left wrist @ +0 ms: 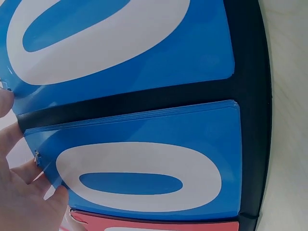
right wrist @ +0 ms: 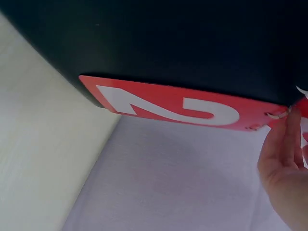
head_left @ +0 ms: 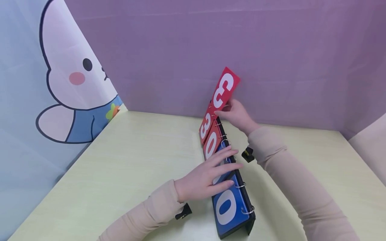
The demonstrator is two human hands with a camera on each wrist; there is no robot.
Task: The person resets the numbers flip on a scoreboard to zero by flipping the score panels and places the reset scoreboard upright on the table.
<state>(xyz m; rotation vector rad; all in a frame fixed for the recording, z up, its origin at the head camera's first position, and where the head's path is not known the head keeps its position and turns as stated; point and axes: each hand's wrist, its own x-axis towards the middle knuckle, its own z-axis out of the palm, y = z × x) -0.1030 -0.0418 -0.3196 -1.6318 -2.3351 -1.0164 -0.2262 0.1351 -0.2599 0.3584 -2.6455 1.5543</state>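
Observation:
A black tabletop flip scoreboard [head_left: 251, 221] stands like a tent on the table, its number cards hung on metal rings along the top edge. My right hand [head_left: 238, 117] pinches a raised red card [head_left: 223, 89] showing a white 3 near its ring edge, thumb in front. Below that card lie another red 3 card [head_left: 205, 125] and a red 0 card [head_left: 212, 142]. My left hand [head_left: 208, 177] rests with spread, straight fingers over the ring edge, partly covering one blue 0 card [left wrist: 130, 182]. Nearest me is a larger blue 0 card [head_left: 226, 207]. On the back hangs a red 2 card [right wrist: 163, 103].
The pale wooden table [head_left: 144, 144] extends to both sides of the scoreboard. A purple cloth backdrop [head_left: 181, 60] rises close behind its far end. At left hangs a light blue curtain [head_left: 18, 100] with a cartoon animal.

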